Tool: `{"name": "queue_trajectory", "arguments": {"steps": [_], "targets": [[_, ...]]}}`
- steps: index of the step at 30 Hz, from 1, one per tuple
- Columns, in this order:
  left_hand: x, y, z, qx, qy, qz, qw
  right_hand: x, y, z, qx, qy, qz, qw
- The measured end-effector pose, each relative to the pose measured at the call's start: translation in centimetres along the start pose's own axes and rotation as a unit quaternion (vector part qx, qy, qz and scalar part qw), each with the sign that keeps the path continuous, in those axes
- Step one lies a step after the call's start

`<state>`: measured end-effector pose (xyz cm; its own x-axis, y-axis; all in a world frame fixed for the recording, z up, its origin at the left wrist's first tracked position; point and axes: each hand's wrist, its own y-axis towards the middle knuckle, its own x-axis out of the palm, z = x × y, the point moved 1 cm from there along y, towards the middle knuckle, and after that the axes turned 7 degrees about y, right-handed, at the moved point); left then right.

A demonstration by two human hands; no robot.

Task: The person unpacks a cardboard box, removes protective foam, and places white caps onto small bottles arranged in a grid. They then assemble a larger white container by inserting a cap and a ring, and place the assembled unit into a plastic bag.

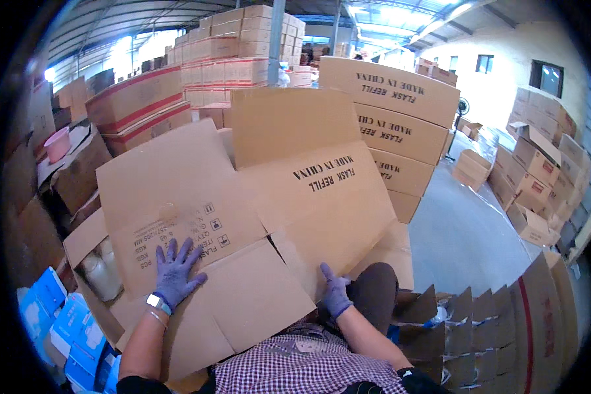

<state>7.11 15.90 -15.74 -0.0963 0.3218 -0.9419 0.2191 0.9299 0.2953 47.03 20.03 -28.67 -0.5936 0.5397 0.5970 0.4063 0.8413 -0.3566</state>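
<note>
A large flattened cardboard box (171,161) lies tilted across my lap, its flaps folded out and dark print on two panels. My left hand (175,272), in a purple glove, rests flat on the printed left panel with its fingers spread. At the near right edge of the cardboard, my right hand (335,297), gloved alike, grips the rim with its thumb raised; some of its fingers are hidden. Under the left part of the sheet stands an open carton (88,246) with pale white containers (102,272) inside.
Stacked brown cartons (400,92) rise just ahead on the right. A divided carton (479,315) sits by my right knee, and blue packs (75,325) lie at lower left. A pink tub (58,144) stands at the left. More boxes (532,171) line the right wall.
</note>
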Motion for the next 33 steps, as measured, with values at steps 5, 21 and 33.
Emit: {"name": "queue_trajectory", "arguments": {"steps": [5,21,33], "targets": [[2.0,1.9,-0.7,-0.020,-0.075,-0.083,0.993,-7.8,5.2,4.0,0.045,0.105,-0.089,0.989],[0.8,-11.7,-16.1,-0.346,-0.439,0.037,0.828,1.5,-4.9,-7.8,0.027,0.000,-0.236,0.971],[-0.2,-23.8,-18.5,-0.381,-0.633,0.263,0.620,9.8,-0.2,-7.8,-0.088,-0.482,-0.409,0.770]]}}
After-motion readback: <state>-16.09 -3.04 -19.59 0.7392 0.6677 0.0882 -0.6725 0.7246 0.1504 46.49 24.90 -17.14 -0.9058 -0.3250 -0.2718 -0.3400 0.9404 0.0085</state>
